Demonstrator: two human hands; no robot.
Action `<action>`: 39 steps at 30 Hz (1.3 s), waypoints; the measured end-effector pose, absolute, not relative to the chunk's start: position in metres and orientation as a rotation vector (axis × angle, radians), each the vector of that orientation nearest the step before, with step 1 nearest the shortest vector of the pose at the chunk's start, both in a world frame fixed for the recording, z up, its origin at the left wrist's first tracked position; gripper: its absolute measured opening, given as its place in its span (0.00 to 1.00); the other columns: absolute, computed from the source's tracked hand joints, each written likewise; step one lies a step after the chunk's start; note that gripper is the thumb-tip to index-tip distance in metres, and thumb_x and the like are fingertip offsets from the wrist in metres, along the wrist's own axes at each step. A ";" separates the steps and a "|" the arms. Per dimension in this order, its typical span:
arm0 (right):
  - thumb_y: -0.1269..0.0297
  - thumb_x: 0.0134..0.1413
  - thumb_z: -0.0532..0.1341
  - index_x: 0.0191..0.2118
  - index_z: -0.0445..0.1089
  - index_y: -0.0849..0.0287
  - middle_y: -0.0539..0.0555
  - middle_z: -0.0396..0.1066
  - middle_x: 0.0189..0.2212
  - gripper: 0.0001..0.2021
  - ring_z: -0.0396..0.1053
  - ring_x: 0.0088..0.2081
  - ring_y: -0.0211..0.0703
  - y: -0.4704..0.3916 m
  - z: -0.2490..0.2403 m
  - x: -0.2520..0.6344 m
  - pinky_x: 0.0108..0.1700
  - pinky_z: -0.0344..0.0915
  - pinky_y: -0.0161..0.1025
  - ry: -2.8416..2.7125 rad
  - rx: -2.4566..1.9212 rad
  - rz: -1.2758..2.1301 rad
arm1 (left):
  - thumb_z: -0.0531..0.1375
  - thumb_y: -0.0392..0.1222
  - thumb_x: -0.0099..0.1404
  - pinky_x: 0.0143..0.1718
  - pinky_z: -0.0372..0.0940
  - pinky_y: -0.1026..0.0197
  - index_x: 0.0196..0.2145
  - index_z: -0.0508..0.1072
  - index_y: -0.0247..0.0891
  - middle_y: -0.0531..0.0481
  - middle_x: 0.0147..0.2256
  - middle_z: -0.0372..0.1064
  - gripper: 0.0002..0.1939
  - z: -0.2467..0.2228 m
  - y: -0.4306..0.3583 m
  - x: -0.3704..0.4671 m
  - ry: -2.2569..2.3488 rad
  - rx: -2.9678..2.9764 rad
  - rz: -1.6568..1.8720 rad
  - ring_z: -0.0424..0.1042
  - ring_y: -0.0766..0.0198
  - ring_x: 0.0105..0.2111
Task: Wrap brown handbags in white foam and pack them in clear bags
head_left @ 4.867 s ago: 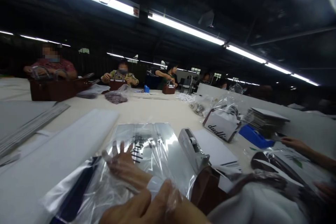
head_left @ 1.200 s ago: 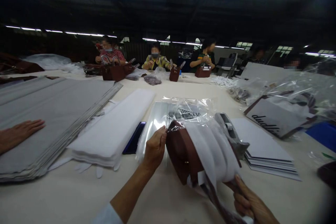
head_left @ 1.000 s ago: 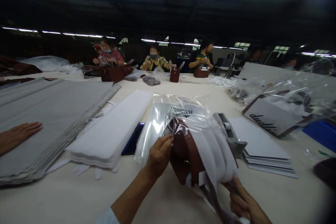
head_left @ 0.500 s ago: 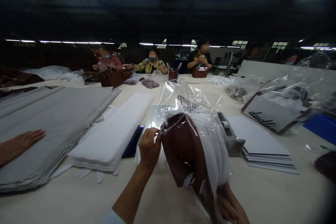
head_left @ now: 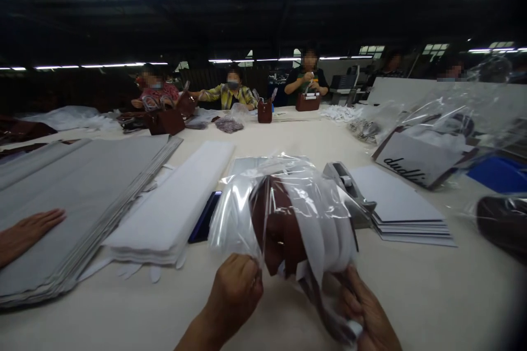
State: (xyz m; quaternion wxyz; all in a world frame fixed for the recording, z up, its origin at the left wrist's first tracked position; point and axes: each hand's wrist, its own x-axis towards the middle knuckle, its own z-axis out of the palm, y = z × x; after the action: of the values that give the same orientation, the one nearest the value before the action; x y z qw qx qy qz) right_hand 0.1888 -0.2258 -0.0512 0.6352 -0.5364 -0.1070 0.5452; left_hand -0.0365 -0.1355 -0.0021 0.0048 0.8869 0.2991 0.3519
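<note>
A dark brown handbag [head_left: 276, 216] lies tilted on its side in front of me, largely inside a clear plastic bag [head_left: 233, 211]. White wrapping sheet [head_left: 308, 225] covers its right side. My left hand [head_left: 237, 288] is closed, pinching the near edge of the plastic at the handbag's left. At the lower right, my right hand [head_left: 364, 304] grips the handbag's wrapped end, thumb on top; some of its fingers are hidden. The handbag's strap [head_left: 323, 310], with a white wrap at its end, hangs out of the plastic toward me, beside the right hand.
A grey tape dispenser [head_left: 349, 189] and stacked white boards [head_left: 405, 214] sit right of the handbag. Leftward are a dark blue phone-like object [head_left: 205, 219], white sheets [head_left: 173, 208] and grey sheets [head_left: 94, 192] under another person's hand [head_left: 35, 233]. A bagged handbag [head_left: 424, 156] stands right; co-workers sit across.
My left hand has drawn the plastic down toward me over the handbag's left side. The handbag has tipped lower, its strap now showing near my right hand. The view has tilted down slightly.
</note>
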 end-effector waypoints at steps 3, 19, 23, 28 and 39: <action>0.41 0.40 0.63 0.30 0.60 0.60 0.40 0.46 0.09 0.25 0.39 0.13 0.25 -0.234 -0.039 0.184 0.15 0.37 0.25 -0.238 -1.337 1.204 | 0.50 0.34 0.62 0.23 0.55 0.62 0.23 0.59 0.38 0.52 0.21 0.57 0.10 0.008 -0.153 -0.051 0.842 2.717 1.123 0.59 0.66 0.22; 0.44 0.40 0.63 0.49 0.61 0.62 0.42 0.54 0.09 0.34 0.46 0.11 0.27 -0.240 -0.007 0.154 0.13 0.38 0.26 -0.314 -1.362 1.146 | 0.52 0.28 0.59 0.41 0.61 0.48 0.31 0.70 0.34 0.45 0.29 0.68 0.08 0.102 -0.112 0.050 1.029 3.354 0.555 0.68 0.56 0.33; 0.44 0.38 0.64 0.41 0.65 0.62 0.41 0.51 0.08 0.29 0.46 0.11 0.28 -0.231 -0.008 0.148 0.13 0.39 0.26 -0.246 -1.313 1.125 | 0.52 0.33 0.60 0.27 0.63 0.56 0.29 0.66 0.36 0.48 0.29 0.65 0.04 0.089 -0.146 0.075 0.711 3.347 0.575 0.66 0.58 0.28; 0.48 0.29 0.69 0.26 0.62 0.61 0.44 0.56 0.13 0.23 0.49 0.15 0.28 -0.229 -0.020 0.154 0.16 0.47 0.28 -0.196 -1.174 1.010 | 0.50 0.35 0.63 0.45 0.62 0.50 0.38 0.69 0.36 0.48 0.37 0.68 0.09 0.062 -0.178 0.052 0.397 3.244 1.050 0.68 0.59 0.37; 0.49 0.34 0.68 0.31 0.61 0.59 0.37 0.44 0.10 0.23 0.38 0.13 0.26 -0.221 -0.050 0.157 0.14 0.42 0.25 0.034 -0.896 1.140 | 0.50 0.53 0.63 0.44 0.65 0.52 0.59 0.49 0.35 0.36 0.53 0.58 0.31 -0.023 -0.114 -0.013 1.469 1.806 1.266 0.64 0.52 0.50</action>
State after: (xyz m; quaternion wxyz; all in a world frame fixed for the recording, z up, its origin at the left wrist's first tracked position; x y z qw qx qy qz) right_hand 0.1573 -0.2207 -0.0499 0.7484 -0.4100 0.0155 0.5211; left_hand -0.0126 -0.1144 -0.0232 0.2433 0.6612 0.5375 0.4634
